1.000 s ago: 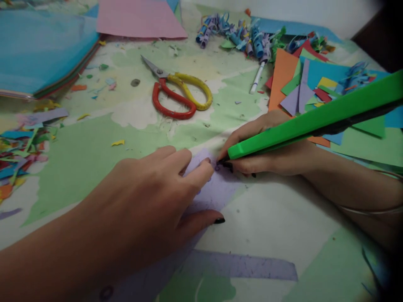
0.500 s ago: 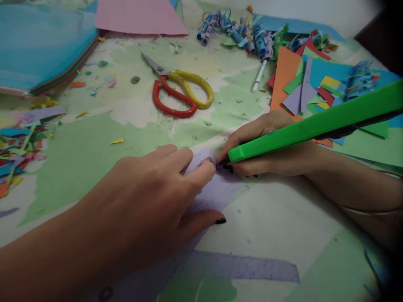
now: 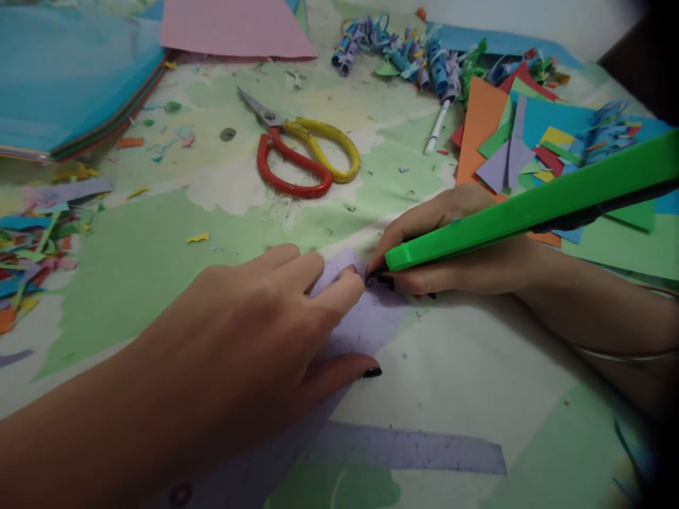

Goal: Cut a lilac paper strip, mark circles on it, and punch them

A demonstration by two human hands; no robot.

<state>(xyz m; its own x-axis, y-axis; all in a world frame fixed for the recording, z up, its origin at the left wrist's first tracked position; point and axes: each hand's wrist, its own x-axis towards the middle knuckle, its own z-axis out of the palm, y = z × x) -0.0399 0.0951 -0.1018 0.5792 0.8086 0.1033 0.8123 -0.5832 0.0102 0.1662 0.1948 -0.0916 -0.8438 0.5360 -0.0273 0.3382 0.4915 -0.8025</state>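
Purple paper [image 3: 366, 318] lies on the patterned tabletop, partly covered by my left hand [image 3: 276, 318], which presses on it with the thumb spread away from the bent fingers. At the paper's upper right edge, my right hand [image 3: 450, 247] is closed round a long bright green tool [image 3: 530, 208] that slants up to the right. Its tip is hidden by the fingers, near a small dark curl on the paper. A purple strip [image 3: 419, 449] lies below.
Red and yellow scissors [image 3: 302, 155] lie beyond my hands. Paper scraps [image 3: 37, 261] are heaped at the left, below a blue paper stack [image 3: 68, 78]. Pink paper [image 3: 233, 28], curled paper pieces [image 3: 438, 67], a white stick [image 3: 438, 129] and orange paper [image 3: 480, 120] lie further back.
The green tool and my right hand have shifted very slightly. My left hand stays in nearly the same place on the purple paper.
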